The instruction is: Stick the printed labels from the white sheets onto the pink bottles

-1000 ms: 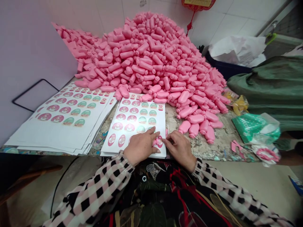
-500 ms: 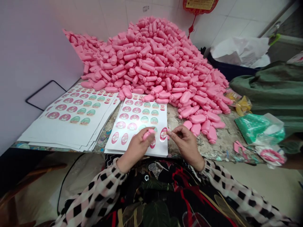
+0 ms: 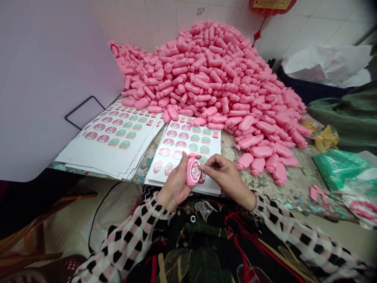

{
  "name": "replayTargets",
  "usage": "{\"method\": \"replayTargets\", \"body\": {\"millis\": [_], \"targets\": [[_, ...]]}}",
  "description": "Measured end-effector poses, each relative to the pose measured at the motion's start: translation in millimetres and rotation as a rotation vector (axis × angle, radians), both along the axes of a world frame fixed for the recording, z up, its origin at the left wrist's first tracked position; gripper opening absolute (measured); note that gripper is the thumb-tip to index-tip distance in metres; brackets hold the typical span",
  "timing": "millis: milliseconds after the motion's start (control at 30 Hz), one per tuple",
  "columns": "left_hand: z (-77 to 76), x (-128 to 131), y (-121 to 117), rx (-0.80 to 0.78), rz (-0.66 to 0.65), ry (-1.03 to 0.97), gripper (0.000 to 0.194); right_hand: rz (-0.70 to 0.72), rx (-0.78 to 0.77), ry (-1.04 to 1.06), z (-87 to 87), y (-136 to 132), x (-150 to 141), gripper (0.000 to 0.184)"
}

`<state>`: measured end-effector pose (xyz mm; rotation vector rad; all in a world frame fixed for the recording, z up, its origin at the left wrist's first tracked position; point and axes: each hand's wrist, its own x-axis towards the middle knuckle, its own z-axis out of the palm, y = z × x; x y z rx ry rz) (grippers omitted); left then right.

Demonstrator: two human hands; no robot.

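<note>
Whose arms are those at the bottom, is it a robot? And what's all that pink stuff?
No robot here! Those are a person's own bare hands, coming out of checkered sleeves. The camera is worn on the person's head and looks forward and down, so you see nearly what they would see.

The table has a big pile of pink bottles on it. In front of the pile are two stacks of printed sheets, one on the left and one close to the hands, with pink and green labels.

The left hand holds one small bottle. The right hand pinches the edge of an oval label on its front.
</note>
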<state>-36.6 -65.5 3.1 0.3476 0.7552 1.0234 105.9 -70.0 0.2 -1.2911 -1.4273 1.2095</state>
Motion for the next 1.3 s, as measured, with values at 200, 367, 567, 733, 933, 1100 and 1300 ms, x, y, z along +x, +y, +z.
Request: {"method": "replayTargets", "body": {"millis": [200, 367, 567, 733, 933, 1100, 1300], "targets": [[-1.6, 2, 0, 0.021, -0.013, 0.031, 0.047, 0.003, -0.022, 0.044, 2.8, -1, -2, 0.024], [-2.8, 3, -1, 0.029, -0.018, 0.004, 0.052, 0.005, -0.050, 0.084, 2.0, -2, -4, 0.024], [0.5, -1, -4, 0.080, -0.137, 0.083, 0.046, -0.054, -0.004, -0.053, -2.7, -1, -2, 0.023], [3.8, -15, -10, 0.164, -0.318, 0.202, 0.039, 0.004, 0.057, -0.245, -9.4, 1, 17, 0.021], [0.6, -13, -18, 0.152, -0.397, 0.208, 0.036, -0.068, -0.023, -0.113, -0.4, -3, 14, 0.036], [2.2, -11, -26, 0.159, -0.522, 0.220, 0.048, -0.027, -0.046, 0.056, -4.6, -4, -5, 0.031], [9.9, -70, -43, 0.104, -0.369, 0.481, 0.068, 0.089, 0.159, -0.559, -6.5, 1, 52, 0.007]]}}
